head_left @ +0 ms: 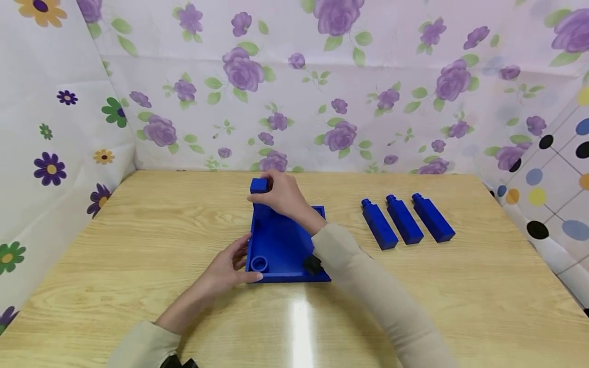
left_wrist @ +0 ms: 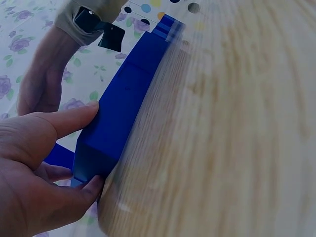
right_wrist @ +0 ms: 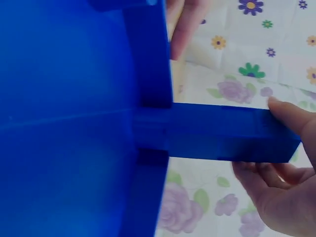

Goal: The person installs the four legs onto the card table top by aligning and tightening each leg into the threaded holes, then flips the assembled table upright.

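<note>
A shallow blue square tray [head_left: 282, 237] with raised rims lies on the table in the head view. My left hand [head_left: 225, 268] grips its near left corner, thumb on the front rim and fingers along the left side. At the far left corner stands a blue square post [right_wrist: 222, 131], its narrower end down inside the rim. My right hand [head_left: 282, 194] pinches the post's upper end between thumb and fingers. A round socket [head_left: 259, 263] shows in the near left corner. My right forearm hides part of the tray's right side.
Three more blue posts with threaded necks, a left one [head_left: 380, 225], a middle one [head_left: 405, 220] and a right one [head_left: 433, 218], lie side by side on the wooden table [head_left: 483, 286] to the right. Flowered sheeting [head_left: 294, 102] rises behind the table.
</note>
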